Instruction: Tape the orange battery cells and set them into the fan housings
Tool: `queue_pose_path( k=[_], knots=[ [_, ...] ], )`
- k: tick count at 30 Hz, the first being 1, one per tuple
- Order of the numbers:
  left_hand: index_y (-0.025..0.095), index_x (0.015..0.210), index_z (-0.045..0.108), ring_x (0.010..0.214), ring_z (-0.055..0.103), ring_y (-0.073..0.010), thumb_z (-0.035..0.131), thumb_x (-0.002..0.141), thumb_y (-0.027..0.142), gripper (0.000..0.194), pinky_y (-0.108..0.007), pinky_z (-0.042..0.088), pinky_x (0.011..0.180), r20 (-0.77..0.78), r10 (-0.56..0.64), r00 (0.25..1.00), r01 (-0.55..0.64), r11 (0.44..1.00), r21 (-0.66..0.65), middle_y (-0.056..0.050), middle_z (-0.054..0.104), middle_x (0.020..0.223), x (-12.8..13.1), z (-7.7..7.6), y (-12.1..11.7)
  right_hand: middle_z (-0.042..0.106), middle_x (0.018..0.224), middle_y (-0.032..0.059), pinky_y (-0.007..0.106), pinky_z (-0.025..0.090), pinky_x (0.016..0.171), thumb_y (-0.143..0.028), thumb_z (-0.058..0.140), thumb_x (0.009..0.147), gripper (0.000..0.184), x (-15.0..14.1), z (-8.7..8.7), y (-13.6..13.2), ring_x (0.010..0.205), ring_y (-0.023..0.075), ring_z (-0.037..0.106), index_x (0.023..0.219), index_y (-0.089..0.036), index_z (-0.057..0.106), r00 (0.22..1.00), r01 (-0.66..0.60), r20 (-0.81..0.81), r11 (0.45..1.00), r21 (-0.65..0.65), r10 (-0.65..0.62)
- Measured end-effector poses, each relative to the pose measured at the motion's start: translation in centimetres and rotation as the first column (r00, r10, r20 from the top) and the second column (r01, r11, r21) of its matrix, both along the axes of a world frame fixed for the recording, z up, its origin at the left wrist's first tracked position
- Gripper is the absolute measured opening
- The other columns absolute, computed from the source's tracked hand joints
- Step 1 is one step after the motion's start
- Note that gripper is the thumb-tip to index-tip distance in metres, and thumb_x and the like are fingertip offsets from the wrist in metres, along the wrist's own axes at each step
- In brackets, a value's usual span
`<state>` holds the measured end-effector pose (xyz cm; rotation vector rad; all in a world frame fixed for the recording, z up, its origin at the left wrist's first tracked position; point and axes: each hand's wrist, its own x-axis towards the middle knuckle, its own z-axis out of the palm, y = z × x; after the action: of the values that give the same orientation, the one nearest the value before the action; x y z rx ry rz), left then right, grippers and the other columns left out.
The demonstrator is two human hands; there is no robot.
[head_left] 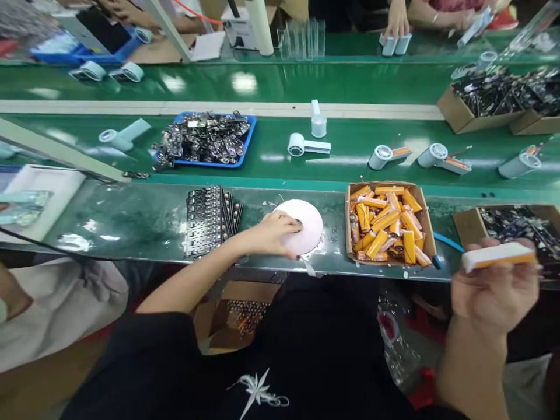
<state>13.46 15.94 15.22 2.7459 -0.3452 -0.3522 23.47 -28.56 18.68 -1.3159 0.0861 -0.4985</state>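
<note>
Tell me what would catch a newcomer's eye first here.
Most likely the cardboard box heaped with orange-wrapped battery cells, right of centre. Next, the white disc to its left, under the left hand, and the white-topped orange block held in the right hand at far right. Farther back, left of centre, a blue tray is piled with small electronic parts.

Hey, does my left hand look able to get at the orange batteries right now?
Probably yes: the left hand is at the white disc, the batteries lie uncovered to its right, and nothing tall seems to stand between.
</note>
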Motion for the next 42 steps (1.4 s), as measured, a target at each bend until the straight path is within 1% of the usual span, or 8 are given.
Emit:
queue_pose_path(
  k=[9, 12, 16, 22, 26, 30, 38, 42],
  knots=[
    [0.027, 0.171, 0.042, 0.166, 0.019, -0.0441, 0.051, 0.108, 0.044, 0.065, -0.069, 0.025, 0.130, 0.260, 0.261, 0.930, -0.318, 0.925, 0.210, -0.013, 0.028, 0.183, 22.1, -1.3, 2.4, 0.083, 0.095, -0.0020, 0.056, 0.074, 0.079, -0.034, 0.100, 0.060, 0.061, -2.2, -0.7, 2.2, 0.090, 0.0306, 0.085, 0.117, -0.044, 0.079, 0.994, -0.078, -0.078, 0.996, -0.039, 0.075],
    [0.026, 0.167, 0.048, 0.157, 0.033, -0.0415, 0.041, 0.109, 0.027, 0.058, -0.062, 0.044, 0.118, 0.322, 0.236, 0.917, -0.319, 0.918, 0.237, -0.017, 0.044, 0.172, 24.6, -0.9, 3.8, 0.084, 0.089, 0.0038, 0.075, 0.067, 0.084, -0.042, 0.100, 0.056, 0.060, -3.3, -0.5, -0.3, 0.097, 0.0436, 0.083, 0.112, -0.052, 0.081, 0.989, 0.034, -0.137, 0.985, -0.169, -0.058],
    [0.023, 0.154, 0.062, 0.141, 0.050, -0.0363, 0.044, 0.108, 0.030, 0.049, -0.050, 0.053, 0.107, 0.279, 0.036, 0.960, -0.115, 0.956, 0.270, -0.017, 0.055, 0.161, 25.1, -0.2, 3.8, 0.083, 0.088, 0.0169, 0.076, 0.061, 0.080, -0.052, 0.103, 0.050, 0.061, -3.3, 0.3, -2.7, 0.103, 0.0523, 0.079, 0.107, -0.053, 0.083, 0.976, 0.103, -0.155, 0.948, -0.300, -0.155],
    [0.019, 0.120, 0.081, 0.131, 0.054, -0.0336, 0.065, 0.090, 0.023, 0.035, -0.041, 0.049, 0.110, 0.007, -0.155, 0.988, 0.145, 0.941, 0.305, -0.016, 0.071, 0.135, 27.3, 0.0, 1.4, 0.086, 0.097, 0.0095, 0.059, 0.072, 0.082, -0.036, 0.106, 0.061, 0.058, 3.5, 3.6, 2.3, 0.094, 0.0392, 0.084, 0.114, -0.038, 0.081, 0.965, -0.243, -0.011, 0.879, -0.411, 0.261],
    [0.023, 0.110, 0.084, 0.124, 0.057, -0.0334, 0.071, 0.082, 0.026, 0.030, -0.039, 0.050, 0.102, -0.007, -0.109, 0.994, 0.106, 0.953, 0.283, -0.013, 0.077, 0.118, 28.4, 0.4, 1.2, 0.086, 0.105, 0.0049, 0.044, 0.073, 0.089, -0.035, 0.099, 0.075, 0.057, 10.2, 3.6, 10.0, 0.097, 0.0264, 0.085, 0.125, -0.027, 0.072, 0.780, -0.584, -0.041, 0.701, -0.409, 0.625],
    [0.030, 0.115, 0.082, 0.117, 0.064, -0.0239, 0.068, 0.088, 0.032, 0.030, -0.028, 0.048, 0.098, -0.004, -0.066, 0.998, 0.065, 0.968, 0.243, -0.003, 0.079, 0.123, 28.7, 1.2, 1.6, 0.085, 0.101, 0.0044, 0.045, 0.067, 0.099, -0.030, 0.089, 0.084, 0.048, 16.3, 1.3, 17.1, 0.098, 0.0250, 0.083, 0.126, -0.020, 0.068, 0.625, -0.690, -0.200, 0.413, -0.595, 0.755],
    [0.030, 0.129, 0.076, 0.113, 0.071, -0.0238, 0.057, 0.102, 0.030, 0.033, -0.028, 0.048, 0.092, 0.030, 0.031, 0.999, -0.036, 0.984, 0.176, -0.005, 0.079, 0.127, 29.1, 1.8, 0.1, 0.083, 0.118, 0.0123, 0.039, 0.058, 0.095, -0.030, 0.070, 0.102, 0.044, 20.6, -0.9, 24.3, 0.111, 0.0324, 0.078, 0.144, -0.021, 0.060, 0.743, -0.353, -0.416, -0.221, -0.909, 0.525],
    [0.027, 0.131, 0.075, 0.112, 0.072, -0.0266, 0.056, 0.102, 0.028, 0.035, -0.032, 0.049, 0.091, 0.042, 0.081, 0.996, -0.086, 0.988, 0.129, -0.008, 0.079, 0.125, 29.3, 1.5, -0.8, 0.081, 0.118, 0.0178, 0.042, 0.056, 0.092, -0.033, 0.069, 0.103, 0.045, 20.9, -1.3, 24.2, 0.109, 0.0386, 0.076, 0.145, -0.019, 0.061, 0.772, -0.330, -0.460, -0.341, -0.880, 0.438]
  ],
)
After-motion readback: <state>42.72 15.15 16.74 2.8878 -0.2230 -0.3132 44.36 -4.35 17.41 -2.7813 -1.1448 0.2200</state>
